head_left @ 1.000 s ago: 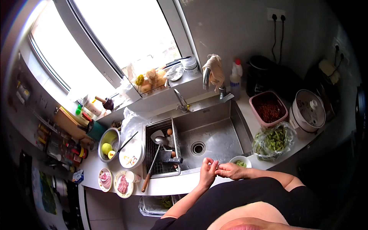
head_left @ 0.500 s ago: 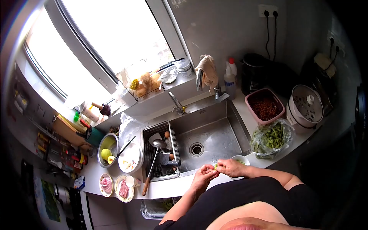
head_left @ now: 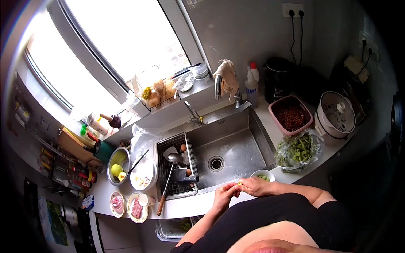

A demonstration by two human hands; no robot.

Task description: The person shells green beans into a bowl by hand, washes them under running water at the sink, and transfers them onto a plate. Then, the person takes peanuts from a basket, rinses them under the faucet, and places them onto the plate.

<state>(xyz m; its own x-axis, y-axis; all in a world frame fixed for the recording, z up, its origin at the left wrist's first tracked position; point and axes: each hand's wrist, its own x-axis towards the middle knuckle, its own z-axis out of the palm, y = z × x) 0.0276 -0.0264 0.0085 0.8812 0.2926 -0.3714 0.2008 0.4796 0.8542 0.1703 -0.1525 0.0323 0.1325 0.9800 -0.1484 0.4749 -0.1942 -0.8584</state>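
My left hand [head_left: 225, 196] and my right hand [head_left: 255, 187] meet over the counter's front edge beside the sink. Both are closed, fingertips pinched together on a small green bean pod [head_left: 239, 183], mostly hidden by the fingers. Just behind my right hand stands a small white bowl [head_left: 271, 174] with green beans [head_left: 264, 177] in it, partly covered by the hand. A clear plastic bag [head_left: 295, 164] full of green pods [head_left: 300, 150] sits to the right of the bowl.
The steel sink [head_left: 230, 147] lies ahead, with a drying rack [head_left: 168, 195] holding a ladle and a cleaver at its left. Plates of meat [head_left: 137, 208] and a steel bowl [head_left: 119, 158] are further left. Right: a pink basin [head_left: 276, 122] of reddish beans and a white cooker [head_left: 337, 111].
My hands have drawn closer together around the pod, of which less shows. My right hand has shifted slightly, so more of the white bowl is visible.
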